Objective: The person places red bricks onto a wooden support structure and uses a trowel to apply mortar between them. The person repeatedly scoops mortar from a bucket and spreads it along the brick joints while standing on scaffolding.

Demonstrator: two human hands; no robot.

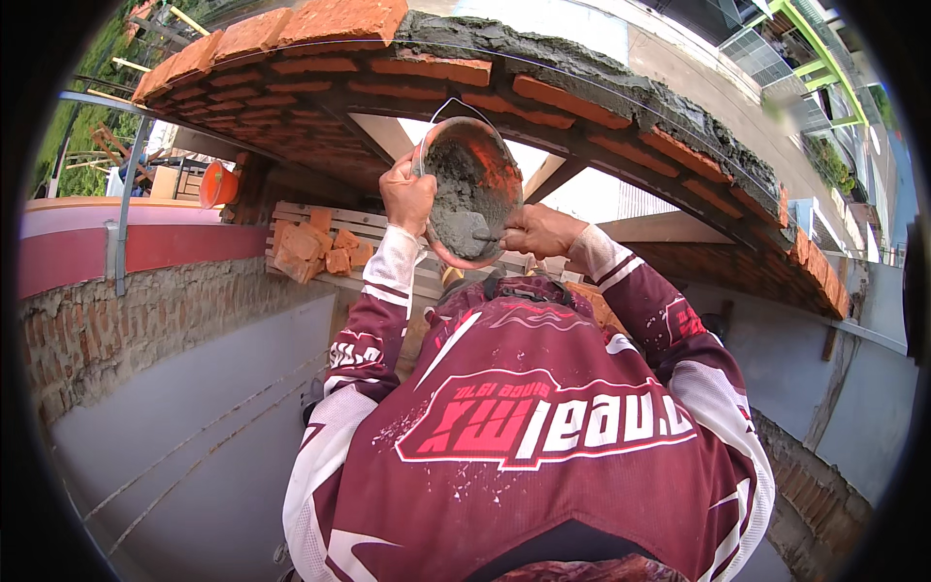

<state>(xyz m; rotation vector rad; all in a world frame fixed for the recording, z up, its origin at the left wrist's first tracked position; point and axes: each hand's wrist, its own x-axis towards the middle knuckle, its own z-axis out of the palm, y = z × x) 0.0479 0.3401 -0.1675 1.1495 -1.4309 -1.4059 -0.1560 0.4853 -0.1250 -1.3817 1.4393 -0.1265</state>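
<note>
A person in a maroon-and-white long-sleeved jersey (543, 388) works a bucket (500, 173) of wet gray mortar (450, 175) beside a red brick wall (427, 66). The left hand (407, 199) is closed on the left side of the bucket's rim, while the right hand (543, 231) is wrapped around the handle of a trowel (458, 235), its mortar-coated blade inside the bucket, against the lower part of the mix. The bucket's mouth faces the camera, with its wire bail (464, 105) arched at the far side; whether anything supports it from below cannot be told.

Just beyond, a rough bed of mortar (543, 58) runs along the top of the wall, meeting a row of laid bricks (339, 21) at the left. A thin string line (621, 78) stretches along the same edge. Broken brick pieces (303, 250) lie on wooden slats (388, 260) to the left of the person, and a second, orange bucket (219, 184) sits farther left, near a metal pole (126, 194). A bright green metal frame (820, 64) stands in the background at upper right.
</note>
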